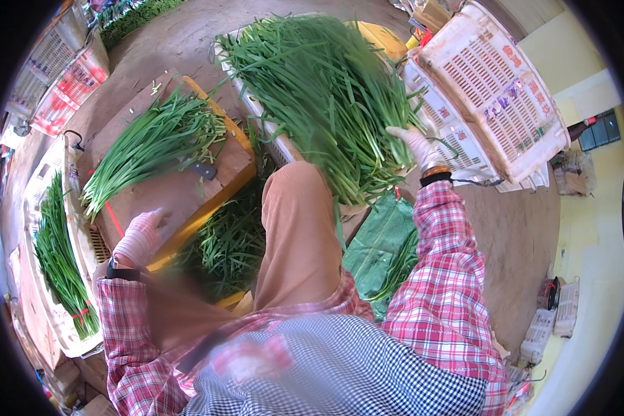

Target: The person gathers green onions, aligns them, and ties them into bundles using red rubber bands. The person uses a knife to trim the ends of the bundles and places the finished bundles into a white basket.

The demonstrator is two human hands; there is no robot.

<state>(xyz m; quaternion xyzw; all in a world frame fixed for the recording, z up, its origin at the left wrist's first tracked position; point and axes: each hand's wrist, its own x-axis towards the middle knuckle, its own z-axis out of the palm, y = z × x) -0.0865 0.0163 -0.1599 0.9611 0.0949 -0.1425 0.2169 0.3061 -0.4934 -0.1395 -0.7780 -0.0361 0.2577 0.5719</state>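
Observation:
My right hand [415, 145], in a pale glove, is closed around the stalk ends of some garlic chives [392, 119] at the right side of a heaped white plastic crate [255, 106]. The leaves by it are slightly blurred. My left hand [139, 240], gloved in pink and white, is at the near left edge of a wooden board [145, 195], with nothing visible in it. Beyond its fingers, a loose pile of garlic chives [151, 140] lies across the board. A dark knife handle [204, 170] sticks out beside the pile's trimmed ends. A red tie [114, 219] lies near my left hand.
The board rests on a yellow crate [239, 182]. Loose leaves [234, 244] lie below it. At left, a white crate [75, 260] holds a bundle of chives [62, 249] tied in red. White crates [491, 96] stand at right; a green sack [377, 244] lies by my leg.

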